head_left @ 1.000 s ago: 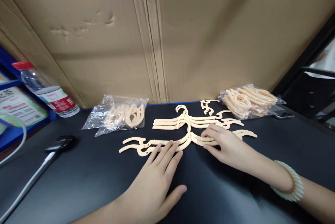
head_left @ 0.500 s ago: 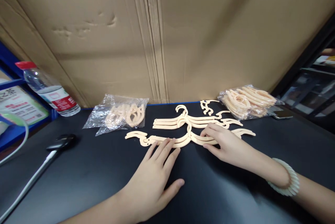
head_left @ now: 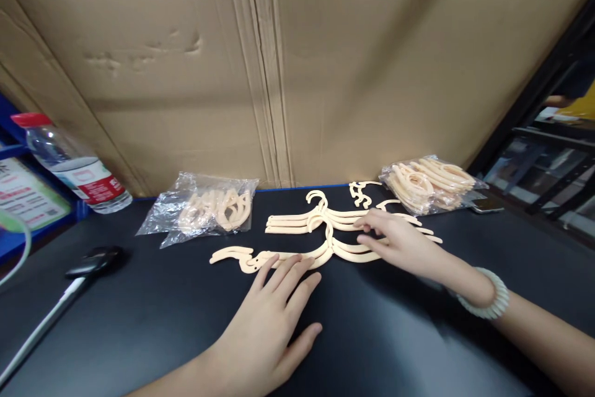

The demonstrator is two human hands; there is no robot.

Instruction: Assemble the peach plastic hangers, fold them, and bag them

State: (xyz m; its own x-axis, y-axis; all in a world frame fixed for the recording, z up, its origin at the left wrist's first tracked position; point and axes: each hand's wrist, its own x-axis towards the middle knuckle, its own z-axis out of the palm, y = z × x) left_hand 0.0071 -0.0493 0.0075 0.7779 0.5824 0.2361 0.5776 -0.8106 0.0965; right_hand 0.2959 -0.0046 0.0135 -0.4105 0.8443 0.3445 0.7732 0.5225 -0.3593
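Note:
Cream folding clothes hangers lie flat on the black table, in a front group and a back group. My left hand is open, its fingers spread with the tips on the left arm of the front hanger. Over the right arms of the two groups reaches my right hand, fingers loosely bent and apart; I see nothing in its grasp, and it hides part of the hangers. Behind the front hanger lies the back hanger, its hook pointing away from me. Small loose hanger pieces lie farther back.
Clear plastic bags of hanger parts lie at the back left and back right. At the left stand a water bottle and a black device with a white cable. Cardboard walls the back. A phone lies by the right bag.
My right hand has moved from the front hanger's right arm a little back toward the rear group. My left hand stays on the front hanger. The view has shifted slightly.

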